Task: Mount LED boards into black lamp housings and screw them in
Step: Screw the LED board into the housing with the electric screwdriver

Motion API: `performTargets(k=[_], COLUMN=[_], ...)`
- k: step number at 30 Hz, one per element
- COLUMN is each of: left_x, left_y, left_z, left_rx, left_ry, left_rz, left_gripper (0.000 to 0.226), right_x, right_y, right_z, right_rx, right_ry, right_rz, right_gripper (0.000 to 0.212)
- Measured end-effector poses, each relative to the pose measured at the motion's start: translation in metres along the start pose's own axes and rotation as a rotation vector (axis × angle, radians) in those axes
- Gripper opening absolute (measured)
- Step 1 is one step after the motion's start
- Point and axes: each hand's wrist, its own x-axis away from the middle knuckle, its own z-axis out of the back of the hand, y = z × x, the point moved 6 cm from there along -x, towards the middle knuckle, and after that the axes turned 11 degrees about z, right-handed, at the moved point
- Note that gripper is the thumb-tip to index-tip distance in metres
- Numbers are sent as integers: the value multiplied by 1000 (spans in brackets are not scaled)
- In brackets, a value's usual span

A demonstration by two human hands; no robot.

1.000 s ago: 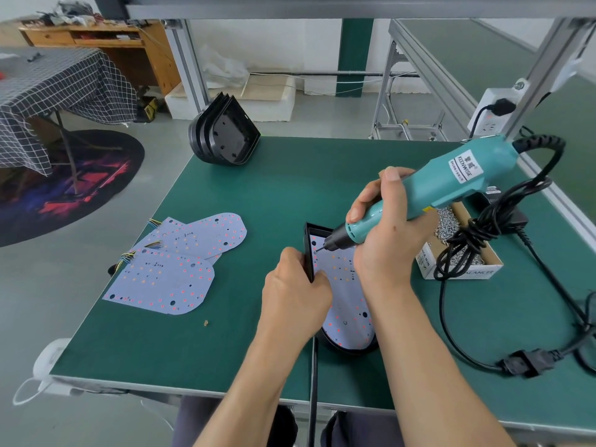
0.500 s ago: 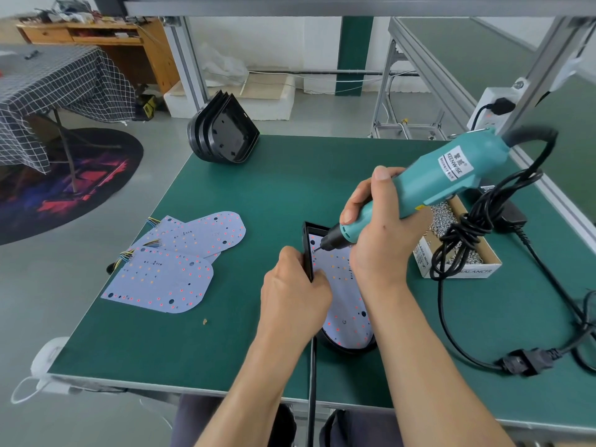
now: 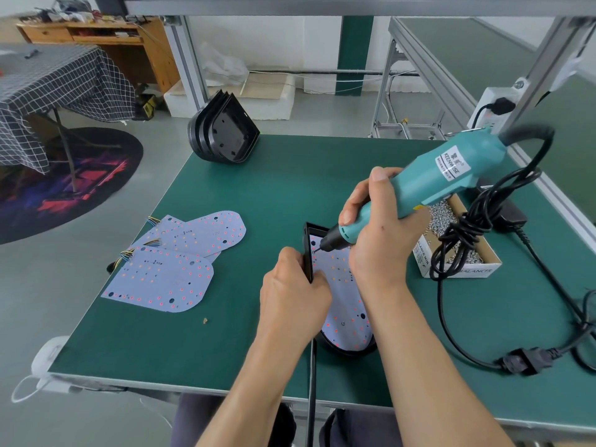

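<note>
Now screwing: right hand [image 3: 380, 227] grips the screwdriver [image 3: 429, 185], bit at the LED board's [image 3: 345, 304] far-left hole, left hand [image 3: 293, 298] gripping the housing [image 3: 308, 253] near the table's [image 3: 290, 175] front edge; next needs another screw, I judge.

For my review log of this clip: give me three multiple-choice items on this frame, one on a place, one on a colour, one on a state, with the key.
1. Where is the stack of empty black housings?
A. far left corner of the table
B. near right corner
C. inside the screw box

2. What colour is the electric screwdriver body?
A. yellow
B. red
C. teal

3. What is the left hand doing?
A. resting flat
B. gripping the housing rim
C. lifting a spare board

Key: A, it stands at the far left corner; C, the casing is teal; B, fingers curl around the rim.
</note>
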Motion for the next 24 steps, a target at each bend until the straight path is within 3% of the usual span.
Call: performTargets(k=[12,17,24], left_x=[-1,-4,-8], left_y=[-2,-7,-20], left_z=[1,-1,3], left_rx=[12,9,50], left_ry=[12,-24,1], left_rz=[-11,23,94], left_gripper=[15,14,12], right_x=[2,5,-11], right_y=[-1,-5,-40], right_z=[-1,-4,6], right_rx=[-5,-49,-122], right_ry=[4,-81,4], right_rz=[-17,-11,35], right_gripper=[22,6,11])
